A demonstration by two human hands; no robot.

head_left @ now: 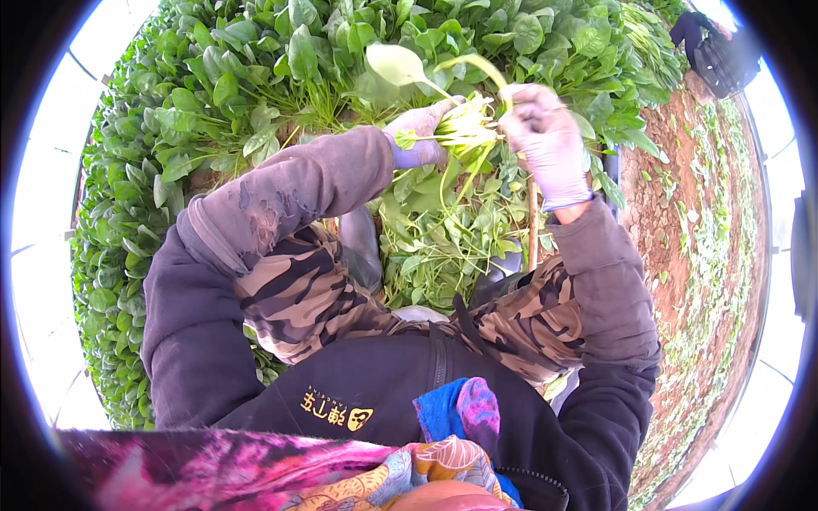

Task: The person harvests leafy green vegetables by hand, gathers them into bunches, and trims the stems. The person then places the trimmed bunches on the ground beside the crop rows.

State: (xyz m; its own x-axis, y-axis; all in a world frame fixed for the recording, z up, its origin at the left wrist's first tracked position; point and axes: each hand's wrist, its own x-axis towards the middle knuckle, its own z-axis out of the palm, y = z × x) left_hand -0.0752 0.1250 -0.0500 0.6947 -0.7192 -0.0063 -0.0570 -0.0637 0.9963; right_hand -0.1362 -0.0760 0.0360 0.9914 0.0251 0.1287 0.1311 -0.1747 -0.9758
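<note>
My left hand (418, 137), in a thin, soiled purple glove, is wrapped around a bunch of leafy greens that look like spinach (470, 124). The pale cut stem ends point right, and leaves hang below the fist. One broad leaf (396, 64) sticks up from the bunch. Close to the stem ends, my right hand (543, 140), gloved likewise, has its fingers curled on a bent yellowish-green leaf stalk (479, 62). Both hands are blurred a little, and the right fingertips are partly hidden.
Dense spinach plants (223, 96) grow ahead and to the left. Loose leaves and stems (434, 249) cover the ground between my boots, near a thin wooden stick (532, 223). Bare soil (664, 223) strewn with leaf scraps runs along the right. A person in dark clothing (725, 57) is at the far right.
</note>
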